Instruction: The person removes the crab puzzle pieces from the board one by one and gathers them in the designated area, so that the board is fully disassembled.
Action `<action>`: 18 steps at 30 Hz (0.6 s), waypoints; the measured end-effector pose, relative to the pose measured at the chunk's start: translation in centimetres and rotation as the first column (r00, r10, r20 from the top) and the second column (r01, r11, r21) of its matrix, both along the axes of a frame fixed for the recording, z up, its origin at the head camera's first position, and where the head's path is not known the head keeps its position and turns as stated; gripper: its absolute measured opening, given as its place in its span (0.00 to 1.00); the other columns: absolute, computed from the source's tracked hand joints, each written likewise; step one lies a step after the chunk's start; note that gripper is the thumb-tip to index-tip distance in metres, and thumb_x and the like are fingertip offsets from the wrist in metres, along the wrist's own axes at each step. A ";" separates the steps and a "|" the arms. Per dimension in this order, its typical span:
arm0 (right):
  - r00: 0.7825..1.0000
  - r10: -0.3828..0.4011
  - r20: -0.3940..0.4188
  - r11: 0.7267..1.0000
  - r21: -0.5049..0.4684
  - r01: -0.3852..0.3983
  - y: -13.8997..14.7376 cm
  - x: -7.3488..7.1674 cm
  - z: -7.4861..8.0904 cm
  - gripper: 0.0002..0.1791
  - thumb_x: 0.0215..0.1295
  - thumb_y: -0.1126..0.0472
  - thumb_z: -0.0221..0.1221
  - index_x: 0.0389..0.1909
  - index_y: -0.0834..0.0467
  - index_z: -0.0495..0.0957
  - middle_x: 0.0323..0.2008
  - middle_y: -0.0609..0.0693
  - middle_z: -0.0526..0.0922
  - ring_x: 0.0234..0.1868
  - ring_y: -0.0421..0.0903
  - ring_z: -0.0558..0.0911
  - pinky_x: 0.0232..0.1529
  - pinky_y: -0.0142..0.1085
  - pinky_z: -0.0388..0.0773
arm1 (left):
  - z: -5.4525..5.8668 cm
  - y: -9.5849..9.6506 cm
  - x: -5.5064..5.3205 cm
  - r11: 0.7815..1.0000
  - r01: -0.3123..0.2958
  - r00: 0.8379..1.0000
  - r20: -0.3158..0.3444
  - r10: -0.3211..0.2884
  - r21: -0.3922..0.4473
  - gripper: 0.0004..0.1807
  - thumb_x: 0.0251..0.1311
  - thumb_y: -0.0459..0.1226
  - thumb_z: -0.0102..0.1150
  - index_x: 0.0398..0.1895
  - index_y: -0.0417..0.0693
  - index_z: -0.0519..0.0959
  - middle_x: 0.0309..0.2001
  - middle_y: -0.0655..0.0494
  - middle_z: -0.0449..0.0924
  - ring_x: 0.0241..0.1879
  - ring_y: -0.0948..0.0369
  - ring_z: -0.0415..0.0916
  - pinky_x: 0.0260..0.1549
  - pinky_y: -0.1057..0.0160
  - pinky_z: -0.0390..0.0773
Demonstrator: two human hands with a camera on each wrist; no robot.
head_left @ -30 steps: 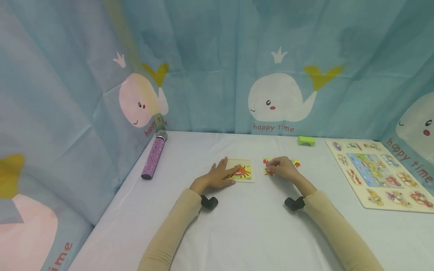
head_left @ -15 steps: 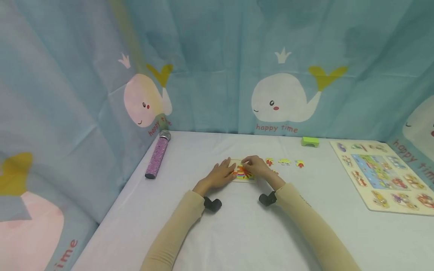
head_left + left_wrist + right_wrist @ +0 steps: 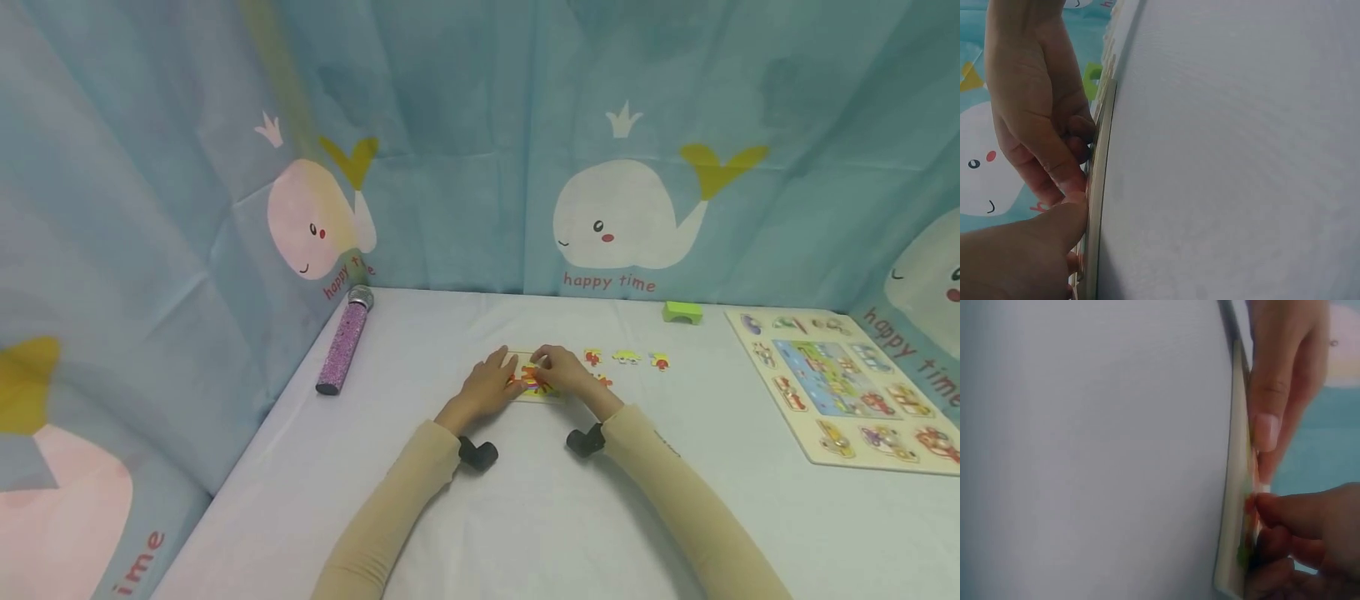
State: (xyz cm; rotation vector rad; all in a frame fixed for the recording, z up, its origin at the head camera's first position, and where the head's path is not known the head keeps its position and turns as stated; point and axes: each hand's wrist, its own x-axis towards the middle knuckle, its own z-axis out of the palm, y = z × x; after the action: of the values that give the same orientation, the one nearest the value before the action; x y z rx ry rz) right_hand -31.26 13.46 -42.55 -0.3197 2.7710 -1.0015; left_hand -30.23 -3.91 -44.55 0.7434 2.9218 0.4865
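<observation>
A small square jigsaw board (image 3: pixel 542 401) with a bright picture of red, yellow and rainbow stripes lies on the white table. My left hand (image 3: pixel 486 387) rests on its left side, fingers extended, with the thumb reaching across the picture. Over the right half of the board, my right hand (image 3: pixel 567 372) pinches a jigsaw piece (image 3: pixel 1264 487) close above the picture. Only a pale edge of that piece shows in the right wrist view; the fingers hide the rest. In the left wrist view the board (image 3: pixel 1104 144) appears edge-on, with both hands' fingertips meeting at its face.
Several loose pieces lie right of the board, among them a yellow one (image 3: pixel 626 357) and a red one (image 3: pixel 659 362). A green arch block (image 3: pixel 682 312) stands at the back. A large peg puzzle (image 3: pixel 817 454) lies at right, a purple glitter microphone (image 3: pixel 344 346) at left.
My right hand has moved left from the loose pieces to the board, bringing a jigsaw piece. Over the last half second it stays there. The left hand keeps its place on the board.
</observation>
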 end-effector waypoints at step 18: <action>0.998 -0.020 -0.065 0.994 -0.110 0.013 0.3 -0.1 -0.5 0.12 0.61 0.65 0.55 0.46 0.61 0.73 0.36 0.58 0.81 0.32 0.46 0.78 0.33 0.35 0.75 | -0.1 0.0 0.0 0.999 -0.008 1.000 -0.002 0.008 0.034 0.34 0.65 0.53 0.45 0.69 0.44 0.57 0.71 0.43 0.48 0.70 0.46 0.49 0.65 0.46 0.55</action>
State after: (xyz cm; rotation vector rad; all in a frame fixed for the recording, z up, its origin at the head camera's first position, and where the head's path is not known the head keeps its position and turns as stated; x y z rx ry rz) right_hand -31.41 13.76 -43.01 -0.3518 2.7871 -1.1699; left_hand -30.18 -3.87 -44.69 0.7369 2.9269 0.5377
